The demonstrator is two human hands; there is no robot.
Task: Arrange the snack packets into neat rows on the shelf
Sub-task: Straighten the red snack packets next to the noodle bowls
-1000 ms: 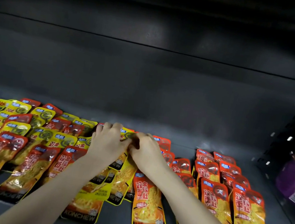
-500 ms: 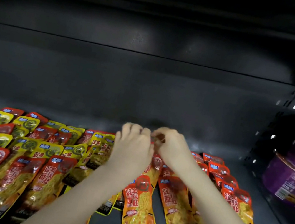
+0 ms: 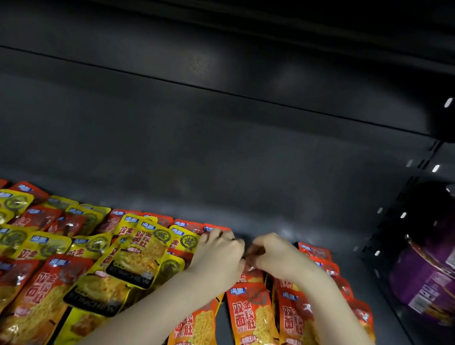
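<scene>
Orange-red packets [image 3: 253,324] | KONCHEW printed on bottom edges | yellow packets [image 3: 144,248] likewise

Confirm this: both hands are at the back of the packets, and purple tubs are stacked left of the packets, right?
No. The head view shows the purple tubs stacked right of the packets, not left. The left hand and right hand are at the back of them.
</scene>
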